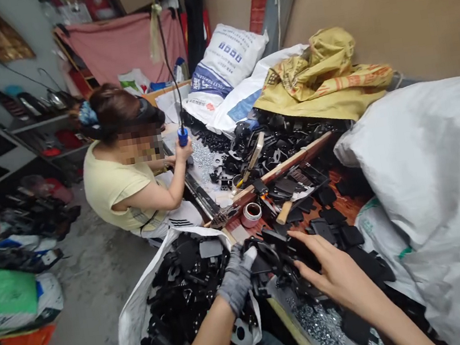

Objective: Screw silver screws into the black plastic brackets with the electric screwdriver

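My left hand (235,280), in a grey glove with the thumb tip bare, is closed on a black plastic part (272,255) above the table's near edge. My bare right hand (328,264) grips the right side of the black parts there, fingers on top and thumb below. Whether both hands hold one joined piece or two, I cannot tell. Below them lie many small silver washers or nuts (322,326). A white sack (127,326) full of black plastic parts stands open beside my left arm.
Across a wooden board (289,166), a co-worker (123,182) holds a hanging blue screwdriver (183,137). An open jar (251,214) and a wooden-handled tool (284,212) sit near the board. Large white sacks (450,174) rise at right; a yellow sack (324,80) lies behind.
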{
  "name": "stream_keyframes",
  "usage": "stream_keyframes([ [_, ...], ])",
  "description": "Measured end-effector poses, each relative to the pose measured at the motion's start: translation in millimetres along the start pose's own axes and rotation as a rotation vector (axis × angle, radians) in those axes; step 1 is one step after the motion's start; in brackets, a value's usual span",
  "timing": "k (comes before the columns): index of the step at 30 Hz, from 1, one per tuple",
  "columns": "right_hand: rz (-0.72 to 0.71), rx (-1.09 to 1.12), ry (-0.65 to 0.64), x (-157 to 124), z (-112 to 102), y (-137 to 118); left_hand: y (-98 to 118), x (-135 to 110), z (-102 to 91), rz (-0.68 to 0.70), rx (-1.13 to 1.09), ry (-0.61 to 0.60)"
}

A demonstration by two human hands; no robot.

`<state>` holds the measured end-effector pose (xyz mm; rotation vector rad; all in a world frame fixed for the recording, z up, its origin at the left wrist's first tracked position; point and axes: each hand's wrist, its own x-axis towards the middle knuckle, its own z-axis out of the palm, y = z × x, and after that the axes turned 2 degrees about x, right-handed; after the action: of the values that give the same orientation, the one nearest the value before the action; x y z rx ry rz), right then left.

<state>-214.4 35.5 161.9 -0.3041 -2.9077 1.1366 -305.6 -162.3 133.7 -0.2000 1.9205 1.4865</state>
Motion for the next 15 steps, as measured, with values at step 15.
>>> stream_keyframes([
  [15, -0.082, -0.084, -0.154, 13, 121, -39, -66, -31, -189.4, 0.046, 1.370, 0.459],
])
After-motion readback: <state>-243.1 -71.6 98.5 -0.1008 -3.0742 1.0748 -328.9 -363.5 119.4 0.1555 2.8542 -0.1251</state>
